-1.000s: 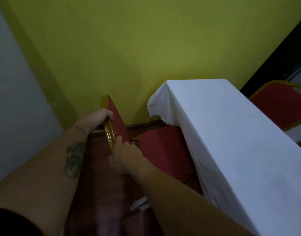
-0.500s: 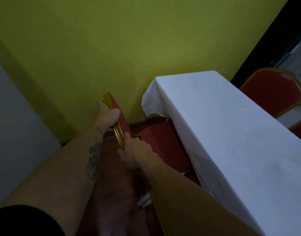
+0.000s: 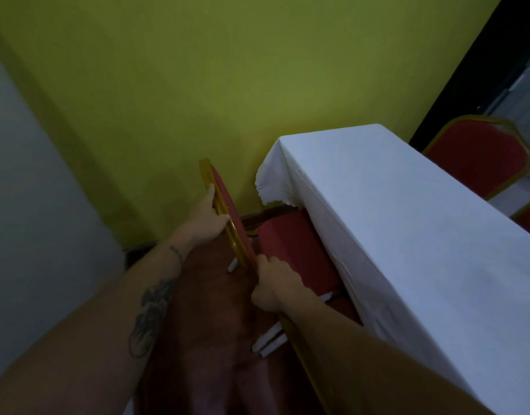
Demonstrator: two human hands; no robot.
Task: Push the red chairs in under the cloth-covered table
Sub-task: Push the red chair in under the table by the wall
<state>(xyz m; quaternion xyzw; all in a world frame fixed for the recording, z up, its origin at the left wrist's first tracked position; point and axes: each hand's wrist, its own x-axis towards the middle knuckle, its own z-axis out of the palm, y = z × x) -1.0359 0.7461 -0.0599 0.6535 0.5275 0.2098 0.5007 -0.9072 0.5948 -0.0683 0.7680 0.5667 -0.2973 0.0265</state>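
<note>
Both the left hand (image 3: 209, 218) and right hand (image 3: 275, 287) are seen with fingers clamped on the red chair (image 3: 292, 250) back, seat partly under the bench (image 3: 407, 235). A level inward push is needed.

No words, labels, brands, numbers or signs could be read. The red padded chair with a golden metal frame (image 3: 290, 250) and the white cloth-covered table (image 3: 407, 235) carried no writing. The dark tattoo (image 3: 151, 310) on the left forearm was only a drawing.
</note>
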